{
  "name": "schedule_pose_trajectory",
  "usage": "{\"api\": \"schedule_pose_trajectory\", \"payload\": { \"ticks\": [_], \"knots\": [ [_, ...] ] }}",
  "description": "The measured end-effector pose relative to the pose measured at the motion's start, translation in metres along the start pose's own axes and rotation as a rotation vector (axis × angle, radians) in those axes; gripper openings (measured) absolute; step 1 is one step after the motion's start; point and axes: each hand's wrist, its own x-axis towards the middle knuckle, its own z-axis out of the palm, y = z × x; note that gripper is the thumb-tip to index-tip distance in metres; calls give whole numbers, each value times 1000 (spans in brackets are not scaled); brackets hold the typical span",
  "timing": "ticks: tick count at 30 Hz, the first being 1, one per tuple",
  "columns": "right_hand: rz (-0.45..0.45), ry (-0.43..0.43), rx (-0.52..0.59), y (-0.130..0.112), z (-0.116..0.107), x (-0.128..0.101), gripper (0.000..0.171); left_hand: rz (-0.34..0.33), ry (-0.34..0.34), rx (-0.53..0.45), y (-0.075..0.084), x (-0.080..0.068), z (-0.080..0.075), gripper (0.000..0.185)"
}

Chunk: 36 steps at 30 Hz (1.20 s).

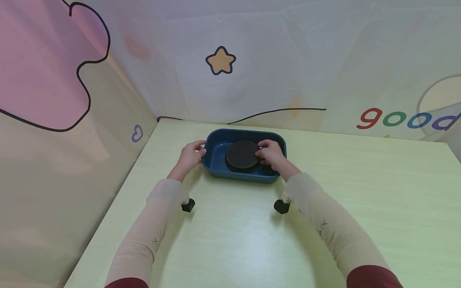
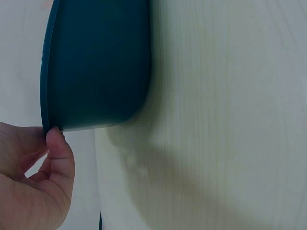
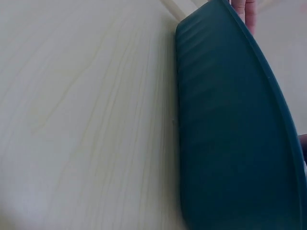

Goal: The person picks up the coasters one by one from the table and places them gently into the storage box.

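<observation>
Black disc point(image 1: 242, 156) in right hand point(image 1: 272, 155), blue tray point(image 1: 216, 158).

Smooth glossy blue plastic tub point(image 1: 216, 158), matt dark round disc point(image 1: 242, 156), pale wood-grain laminate table point(image 1: 360, 192), printed cloth backdrop point(image 1: 288, 60)

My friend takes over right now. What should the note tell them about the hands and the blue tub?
Left hand: steadies the left rim of the blue tub, thumb at its edge.
Right hand: fingers curled on the dark round disc.
The tub sits on the pale table; the disc lies inside it, tilted against the near wall.
Done: disc is in the tub.
Left: probably letting go of it.
</observation>
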Motion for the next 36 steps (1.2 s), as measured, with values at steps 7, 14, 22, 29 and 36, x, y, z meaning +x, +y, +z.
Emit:
{"api": "schedule_pose_trajectory", "payload": {
  "ticks": [7, 14, 22, 29, 36],
  "knots": [
    [-38, -52, -117, -2, -6, -6, 40, -1, -7, 1, 1, 0, 0, 38],
    [-142, -99, -210, -11, -20, -17, 31, 6, -13, 0, 1, 2, 0, 38],
    [-195, -139, -293, -20, -34, -27, 34, 12, -15, 7, -1, 5, -4, 37],
    [-296, -30, -314, -16, -52, -30, 29, 29, -33, 38, -3, 9, -7, 38],
    [-322, 37, -306, -8, -71, -31, 24, 55, -6, 72, -7, 9, -14, 38]
  ]
}}
